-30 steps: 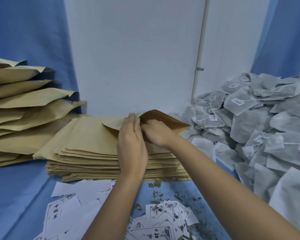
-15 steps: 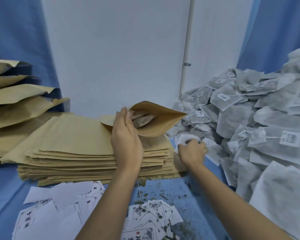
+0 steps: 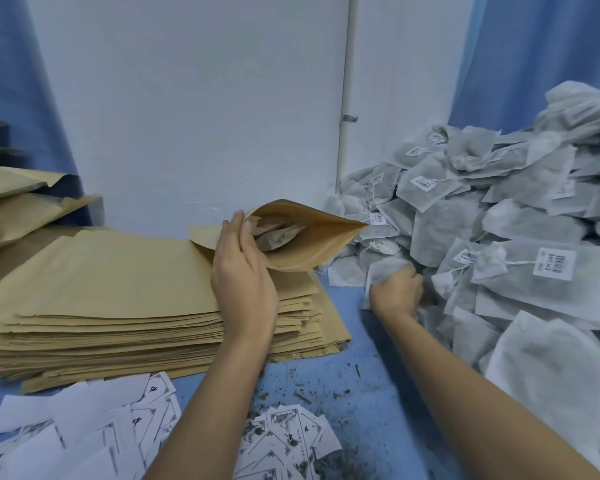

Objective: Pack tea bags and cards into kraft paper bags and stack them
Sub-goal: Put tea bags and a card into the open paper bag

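An open kraft paper bag lies on top of a flat stack of empty kraft bags, its mouth facing right, with tea bags visible inside. My left hand holds the near lip of that mouth open. To the right, my right hand grips a grey tea bag at the foot of a big pile of tea bags. Printed white cards are scattered along the near edge of the blue table.
Filled kraft bags are stacked at the far left. Loose tea crumbs litter the blue table surface between my arms. A white wall with a vertical pipe stands behind, with blue curtains on both sides.
My right hand left the open bag's mouth, moved right and down to the tea bag pile, and closed on a tea bag. My left hand kept holding the bag's mouth open.
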